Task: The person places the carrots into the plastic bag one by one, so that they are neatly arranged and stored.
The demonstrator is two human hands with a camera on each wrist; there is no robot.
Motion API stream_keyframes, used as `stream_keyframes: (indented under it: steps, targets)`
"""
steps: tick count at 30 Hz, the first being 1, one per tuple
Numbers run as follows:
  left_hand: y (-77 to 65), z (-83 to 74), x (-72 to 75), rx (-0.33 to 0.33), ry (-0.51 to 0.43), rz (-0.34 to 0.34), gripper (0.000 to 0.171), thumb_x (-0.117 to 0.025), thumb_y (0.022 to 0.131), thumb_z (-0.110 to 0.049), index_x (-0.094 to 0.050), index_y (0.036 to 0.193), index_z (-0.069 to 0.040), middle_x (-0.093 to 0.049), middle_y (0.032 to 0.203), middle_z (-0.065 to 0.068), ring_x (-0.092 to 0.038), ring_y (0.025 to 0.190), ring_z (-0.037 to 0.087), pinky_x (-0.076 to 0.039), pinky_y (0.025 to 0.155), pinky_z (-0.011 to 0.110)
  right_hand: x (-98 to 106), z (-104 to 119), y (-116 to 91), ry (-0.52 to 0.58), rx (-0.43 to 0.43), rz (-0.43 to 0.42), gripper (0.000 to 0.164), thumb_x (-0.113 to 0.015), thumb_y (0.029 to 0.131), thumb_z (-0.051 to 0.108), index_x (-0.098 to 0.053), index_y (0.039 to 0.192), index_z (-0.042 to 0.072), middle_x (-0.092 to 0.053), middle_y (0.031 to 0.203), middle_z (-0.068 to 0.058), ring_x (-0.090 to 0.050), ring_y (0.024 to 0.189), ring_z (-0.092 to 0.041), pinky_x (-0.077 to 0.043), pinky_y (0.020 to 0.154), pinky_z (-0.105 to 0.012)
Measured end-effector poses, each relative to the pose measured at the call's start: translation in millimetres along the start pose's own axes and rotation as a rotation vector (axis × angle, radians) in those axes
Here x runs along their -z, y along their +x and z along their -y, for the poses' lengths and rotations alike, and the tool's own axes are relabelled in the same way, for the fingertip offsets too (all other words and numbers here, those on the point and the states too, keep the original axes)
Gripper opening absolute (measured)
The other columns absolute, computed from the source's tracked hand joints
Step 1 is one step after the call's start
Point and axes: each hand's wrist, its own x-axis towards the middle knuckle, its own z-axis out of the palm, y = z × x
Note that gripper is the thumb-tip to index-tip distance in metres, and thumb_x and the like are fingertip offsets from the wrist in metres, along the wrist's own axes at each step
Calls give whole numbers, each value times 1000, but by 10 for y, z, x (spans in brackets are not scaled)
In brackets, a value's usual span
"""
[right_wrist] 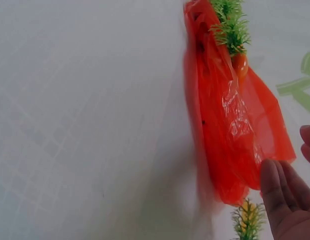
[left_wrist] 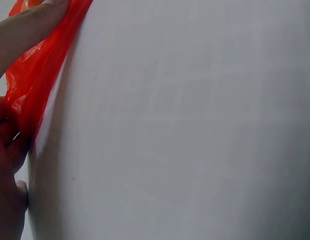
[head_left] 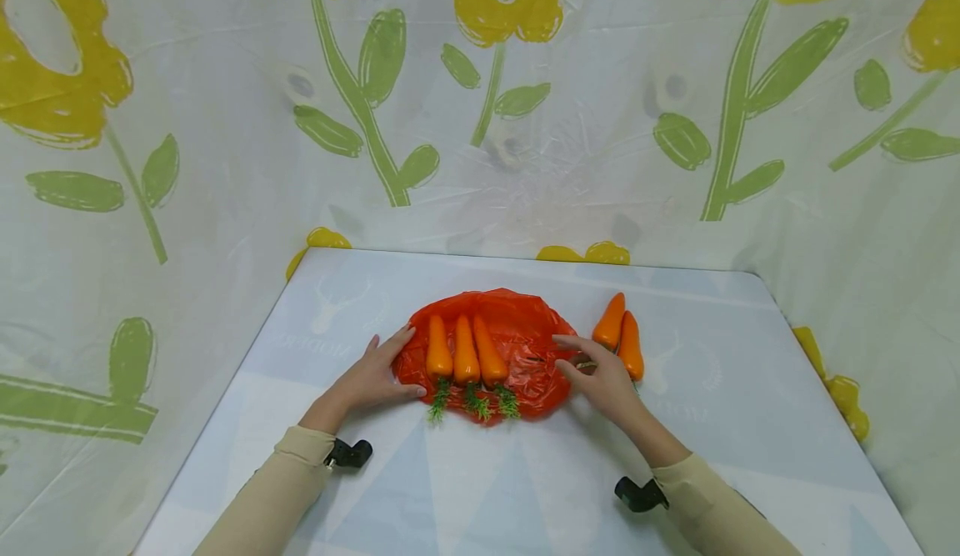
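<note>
A crumpled red plastic bag (head_left: 528, 343) lies spread on the table, with three toy carrots (head_left: 466, 356) side by side on it, green tops (head_left: 477, 404) toward the person. At the bag's left edge, my left hand (head_left: 373, 379) has its fingers spread along the rim. Its thumb (left_wrist: 37, 27) touches the red plastic in the left wrist view. My right hand (head_left: 606, 381) is at the right edge with thumb and fingers apart, fingertips beside or touching the plastic. Two more carrots (head_left: 631, 349) lie just beyond that hand, their tops partly hidden by it.
The pale table (head_left: 375, 506) bears faint triangle and deer-head prints. Behind and beside it hangs a sheet (head_left: 570, 172) with yellow flowers and green leaves. Each wrist carries a small black camera, one at the left (head_left: 351, 454) and one at the right (head_left: 641, 495).
</note>
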Motion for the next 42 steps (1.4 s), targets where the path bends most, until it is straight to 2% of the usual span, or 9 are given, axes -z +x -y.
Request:
stream_keyframes:
  steps: [11,16,23,30,42]
  targets:
    - [-4,-11,4,3,5,2,111,-83,79,-56,-26,162,-10,-24,167,11,-18,153,43,-5,122,62,170,-64,-18,17,5,-8,40,-70,98,21,-64,138,17,-67,129,-6,-66,100,-23,-56,82,-24]
    - [-2,-6,5,2,5,1,110,-83,79,-56,-26,162,-10,-24,168,11,-17,153,43,-6,122,62,212,-91,-23,-7,22,-38,41,-70,98,21,-63,139,16,-68,128,-8,-67,99,-23,-57,82,-26]
    - [-21,-11,2,21,-4,5,111,-81,78,-59,-26,163,-13,-24,168,9,-11,152,48,-10,120,66,268,-171,-64,-37,43,-86,40,-71,97,19,-64,137,14,-70,121,-10,-68,100,-23,-55,81,-20]
    - [-19,-13,2,22,-9,6,111,-81,78,-59,-26,163,-14,-23,168,8,-11,152,48,-10,121,65,367,-286,-112,-70,61,-140,38,-70,98,19,-65,134,10,-70,122,-9,-64,100,-23,-54,84,-22]
    - [-25,-19,7,28,-8,13,111,-81,78,-60,-25,163,-14,-22,168,8,-9,152,50,-12,120,66,511,-391,-174,-134,-1,-189,40,-67,100,20,-63,138,10,-64,118,-13,-64,100,-27,-50,81,-15]
